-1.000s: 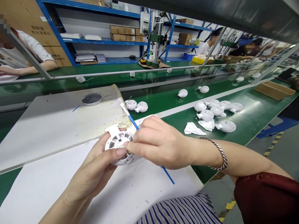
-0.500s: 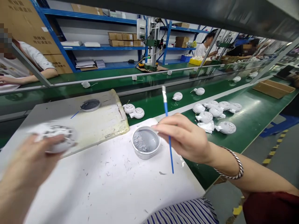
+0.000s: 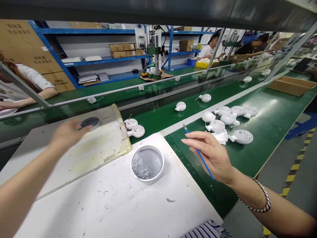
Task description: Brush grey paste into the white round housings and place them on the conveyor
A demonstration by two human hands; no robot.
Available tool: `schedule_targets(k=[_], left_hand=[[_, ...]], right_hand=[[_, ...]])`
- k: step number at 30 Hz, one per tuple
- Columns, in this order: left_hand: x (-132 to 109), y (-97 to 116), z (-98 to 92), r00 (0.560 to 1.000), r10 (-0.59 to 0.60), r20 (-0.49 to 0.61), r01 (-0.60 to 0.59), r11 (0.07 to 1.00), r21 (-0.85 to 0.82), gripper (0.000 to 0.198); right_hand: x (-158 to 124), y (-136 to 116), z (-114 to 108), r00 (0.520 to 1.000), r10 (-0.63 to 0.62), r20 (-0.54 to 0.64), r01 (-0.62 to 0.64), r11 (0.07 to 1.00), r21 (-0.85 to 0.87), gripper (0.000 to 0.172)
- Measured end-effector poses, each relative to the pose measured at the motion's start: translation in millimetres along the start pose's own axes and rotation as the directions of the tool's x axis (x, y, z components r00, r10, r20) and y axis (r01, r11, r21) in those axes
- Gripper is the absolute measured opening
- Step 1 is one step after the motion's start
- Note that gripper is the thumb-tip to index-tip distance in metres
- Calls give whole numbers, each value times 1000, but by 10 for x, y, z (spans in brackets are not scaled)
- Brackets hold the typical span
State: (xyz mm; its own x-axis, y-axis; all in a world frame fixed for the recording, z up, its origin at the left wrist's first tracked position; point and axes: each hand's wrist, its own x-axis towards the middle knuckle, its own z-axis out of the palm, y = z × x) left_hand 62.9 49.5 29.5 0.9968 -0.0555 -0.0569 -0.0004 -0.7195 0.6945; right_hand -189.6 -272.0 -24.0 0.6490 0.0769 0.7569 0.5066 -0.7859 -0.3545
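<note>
My right hand point(image 3: 210, 155) grips a thin blue paintbrush point(image 3: 204, 164), its tip pointing up and away to the left. Left of that hand, an open round tub of grey paint point(image 3: 148, 164) stands on the white paper point(image 3: 119, 208). My left hand point(image 3: 66, 132), smeared by motion, reaches over the pale board point(image 3: 99, 142) to a smaller dish of darker grey paint point(image 3: 91, 123). Its fingertips are at the dish's left edge; whether they hold anything I cannot tell. Beside the board lie two white openwork egg-shaped pieces point(image 3: 136, 131).
Several similar white pieces point(image 3: 228, 119) are grouped on the green bench at right, with two others point(image 3: 180, 106) on the green strip beyond. A cardboard tray point(image 3: 292, 86) sits farther right. A metal beam point(image 3: 158, 13) crosses overhead. Co-workers sit across the line.
My left hand has moved forward and right to the small dish; the white openwork piece it held is no longer visible. My right hand has shifted right and down, tilting the paintbrush.
</note>
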Motion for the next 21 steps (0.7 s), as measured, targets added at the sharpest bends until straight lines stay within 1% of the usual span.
schedule_targets(k=[2, 4, 5, 7, 8, 9, 10, 12, 14, 16, 17, 18, 20, 21], left_hand=[[277, 233, 499, 997, 7, 75, -20, 986, 166, 50], [504, 473, 984, 987, 17, 162, -61, 961, 269, 48], [598, 577, 1196, 983, -16, 181, -42, 949, 313, 45], [753, 722, 1517, 974, -66, 216, -15, 934, 356, 41], [816, 761, 1620, 968, -91, 235, 1, 933, 359, 40], [867, 778, 1680, 960, -107, 259, 11, 938, 346, 39], [905, 779, 1700, 951, -117, 285, 21, 947, 320, 38], [928, 745, 1622, 936, -112, 333, 37, 973, 226, 36], [860, 677, 1411, 927, -71, 368, 49, 996, 70, 36], [686, 569, 1121, 921, 17, 389, 48, 986, -157, 42], [562, 497, 971, 919, 76, 387, 42, 956, -289, 47], [416, 413, 829, 916, 144, 375, 32, 905, -424, 51], [86, 219, 606, 922, 233, 310, 21, 769, -639, 55], [-85, 120, 533, 927, 251, 280, 26, 700, -714, 55]], right_hand=[[-7, 17, 33, 999, 3, -49, -3, 1000, -4, 47], [-8, 20, 41, 997, -12, -80, 12, 1000, 0, 49], [-9, 18, 36, 996, -25, -90, 26, 1000, 4, 49], [-18, 14, 16, 992, -32, -121, 37, 998, 42, 47], [-26, 12, 8, 990, -9, -139, 20, 997, 79, 45], [-34, 11, 4, 988, 33, -153, -13, 991, 130, 43], [-42, 9, 6, 983, 89, -162, -58, 980, 190, 41], [-46, 1, 25, 964, 211, -160, -153, 936, 317, 37], [-29, -16, 54, 946, 289, -144, -207, 884, 419, 35], [1, -37, 85, 939, 323, -118, -229, 843, 486, 34], [17, -46, 102, 939, 328, -104, -234, 830, 506, 33], [32, -53, 121, 940, 328, -91, -236, 821, 519, 33], [50, -59, 168, 944, 324, -66, -241, 812, 532, 31], [54, -60, 197, 945, 323, -56, -246, 810, 532, 30]])
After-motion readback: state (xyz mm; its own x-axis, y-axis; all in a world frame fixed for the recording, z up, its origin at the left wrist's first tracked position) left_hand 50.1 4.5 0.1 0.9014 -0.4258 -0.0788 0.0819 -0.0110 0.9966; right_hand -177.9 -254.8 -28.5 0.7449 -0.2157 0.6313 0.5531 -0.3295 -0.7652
